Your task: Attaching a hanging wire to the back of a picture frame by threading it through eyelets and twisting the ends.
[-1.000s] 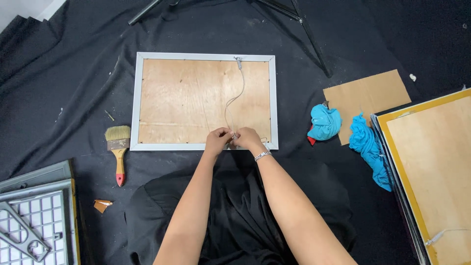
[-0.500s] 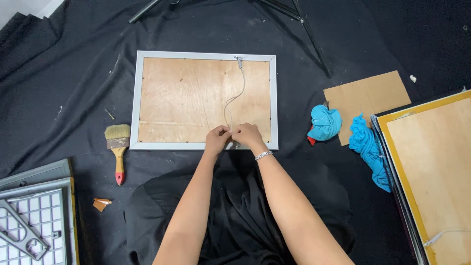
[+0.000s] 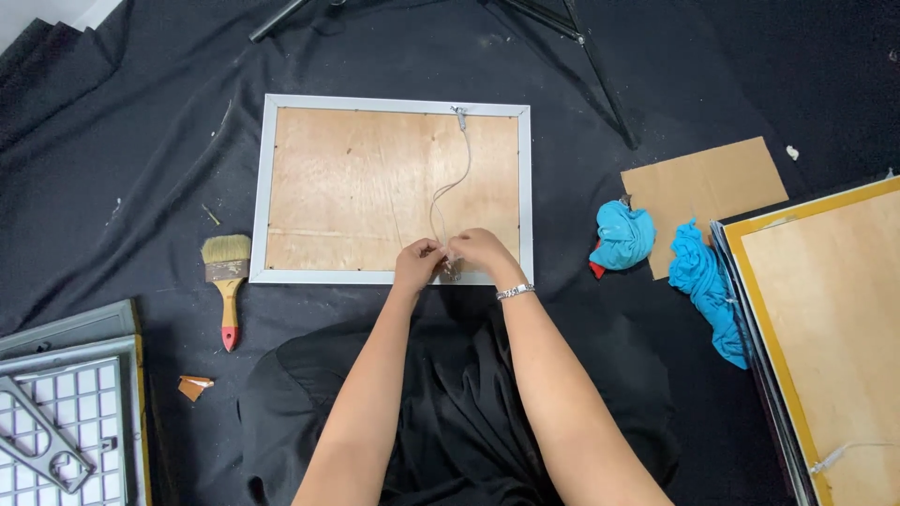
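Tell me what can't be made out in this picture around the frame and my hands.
Head view:
- Near end of the hanging wire: hidden between the left hand and right hand.
- Fitting at the picture frame near edge: covered by fingers.
- Yellow-edged frame: cut off by the right edge.
- Grey grid panel: cut off at the lower left corner.

— What are we working on here?

— We are looking at a silver-framed picture frame, lying face down and flat on the black cloth at twelve o'clock from us, its plywood backing facing up.

— And the hanging wire?

— We are seeing it running slack and wavy from a clip on the frame's twelve o'clock edge down to its six o'clock edge, just right of centre.
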